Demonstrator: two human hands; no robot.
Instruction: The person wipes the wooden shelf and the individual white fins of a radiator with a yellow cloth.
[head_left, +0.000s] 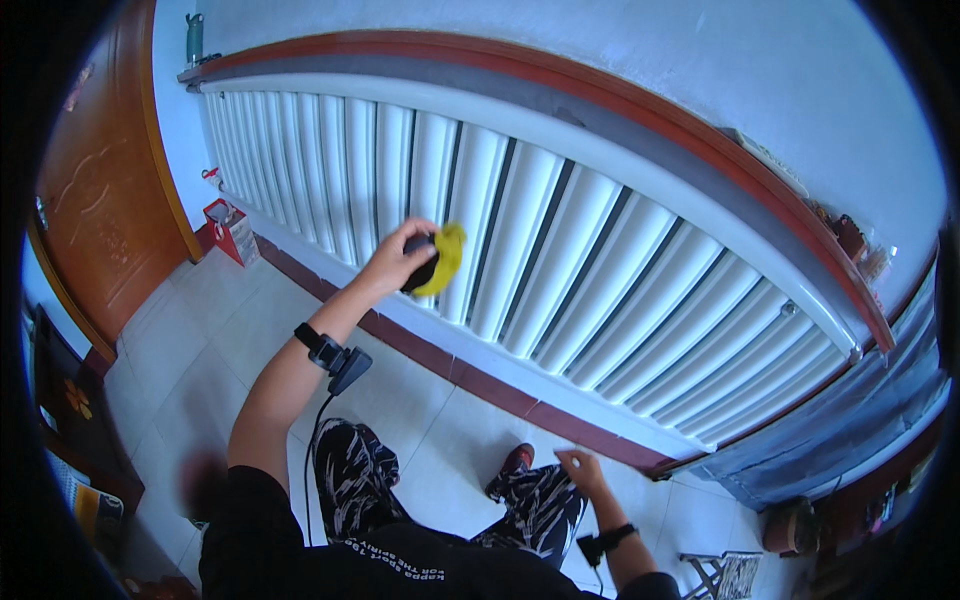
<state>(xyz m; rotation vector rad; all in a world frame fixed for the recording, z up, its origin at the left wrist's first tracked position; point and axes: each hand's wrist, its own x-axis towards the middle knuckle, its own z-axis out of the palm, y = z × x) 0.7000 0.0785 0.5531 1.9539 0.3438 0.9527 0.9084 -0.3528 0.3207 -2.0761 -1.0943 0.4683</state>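
My left hand (397, 259) is closed around the dark back of a yellow soft pad (448, 259), perhaps a cleaning sponge or cloth. The pad's yellow side faces right, in front of the white columns of a long radiator (517, 232). From this angle I cannot tell whether pad and radiator touch. My right hand (581, 471) hangs low beside my right knee, its fingers curled. Nothing shows in it, but its palm side is partly hidden.
Above the radiator runs a red-brown shelf (480, 51), with a green bottle (194, 37) at its far left end. A red-and-white paper bag (231, 234) stands by the wooden door (112, 180). At lower right are a flowerpot (787, 529) and a folding stool (724, 574).
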